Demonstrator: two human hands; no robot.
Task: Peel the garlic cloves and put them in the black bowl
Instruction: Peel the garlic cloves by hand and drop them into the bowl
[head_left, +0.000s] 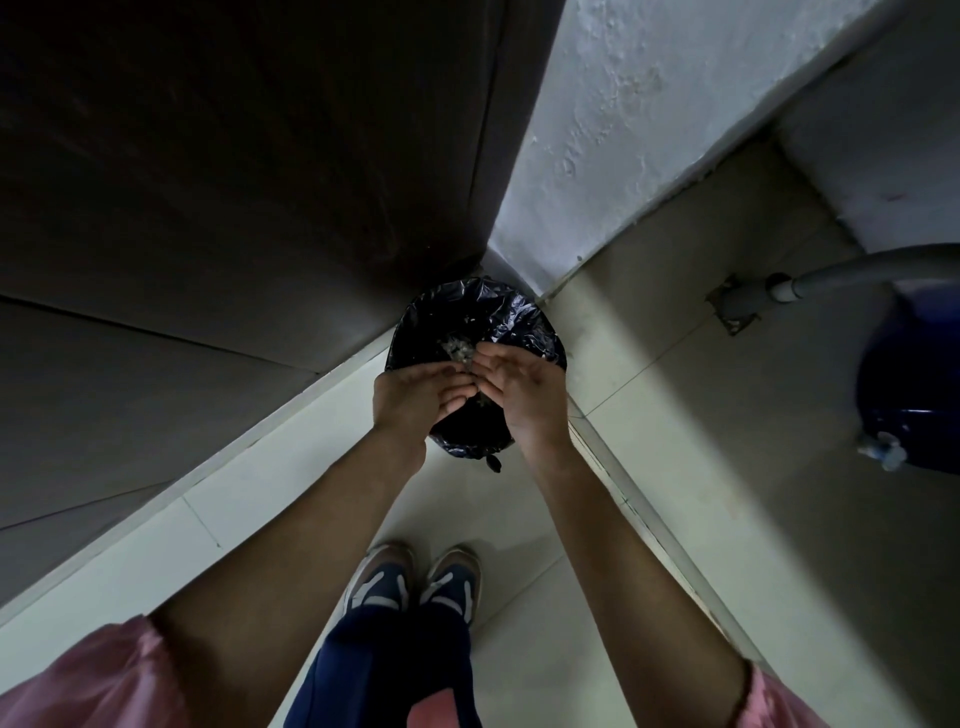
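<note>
Your left hand and right hand, straight fingers touching, shed garlic skins into the bin bag beneath; peeling seems done.

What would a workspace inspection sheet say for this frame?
Surface: pale tiled floor; no worktop seen.
Job's things: nothing seen.
Clutter: pale papery scraps at the fingertips, over the black-bagged bin in the corner.
Hands: left hand and right hand open, fingertips meeting above the bin.
Cables: nothing seen; a grey hose meets a floor fitting at right.
Surroundings: dark wooden panel, white plastered wall, blue container, the person's shoes.
</note>
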